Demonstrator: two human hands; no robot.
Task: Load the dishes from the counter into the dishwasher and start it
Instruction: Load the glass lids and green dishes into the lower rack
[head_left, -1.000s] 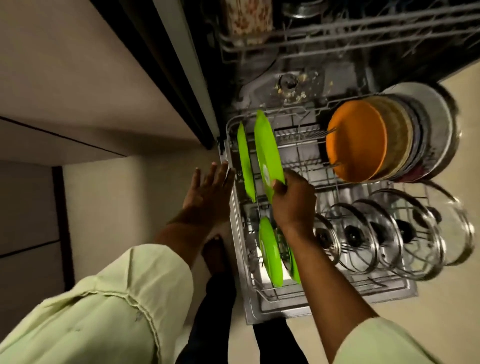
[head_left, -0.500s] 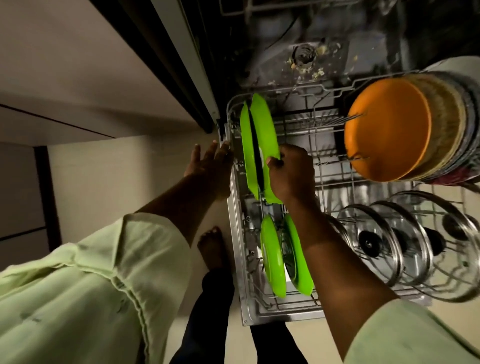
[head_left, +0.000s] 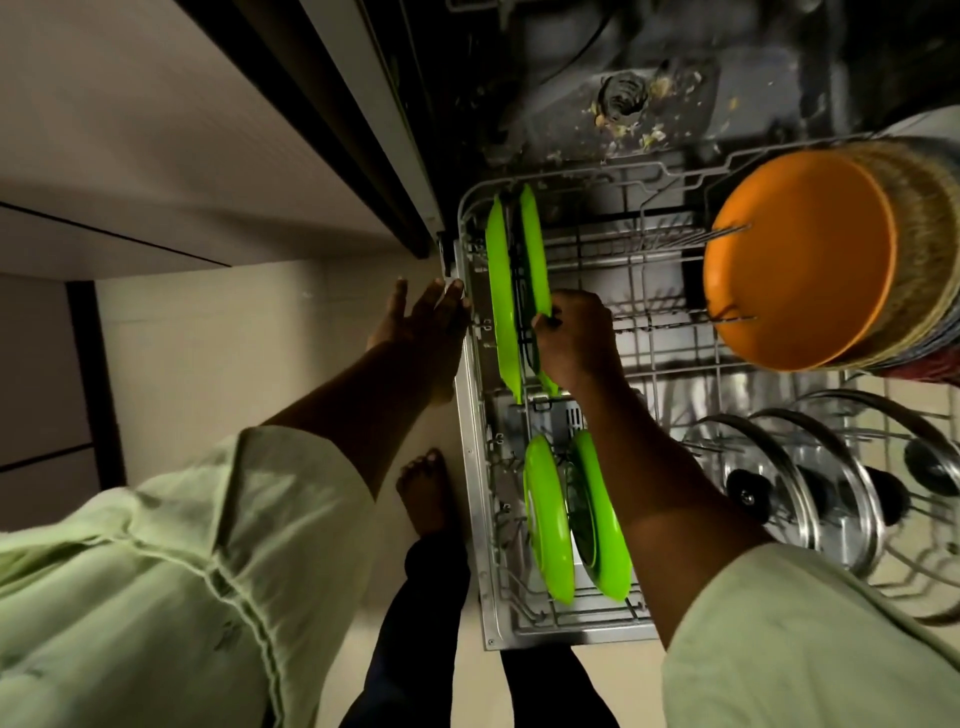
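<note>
The dishwasher's lower rack (head_left: 475, 467) is pulled out below me. My right hand (head_left: 574, 340) pinches the edge of a green plate (head_left: 535, 260) standing on edge at the rack's far left. A second green plate (head_left: 501, 301) stands just left of it. Two more green plates (head_left: 548, 519) stand nearer to me in the same row. My left hand (head_left: 423, 327) is open, its fingertips touching the rack's left rim. An orange plate (head_left: 800, 260) fronts a stack of upright plates at the right.
Several glass pot lids (head_left: 769, 488) with black knobs stand in the rack's near right. Food scraps lie around the dishwasher's floor drain (head_left: 623, 98). A cabinet edge (head_left: 363, 130) runs along the left. My bare foot (head_left: 426, 488) stands on the tiled floor beside the rack.
My right hand has lowered the green plate into the rack beside the other one. The view has moved closer to the rack. My left hand stays at the rack's left rim.
</note>
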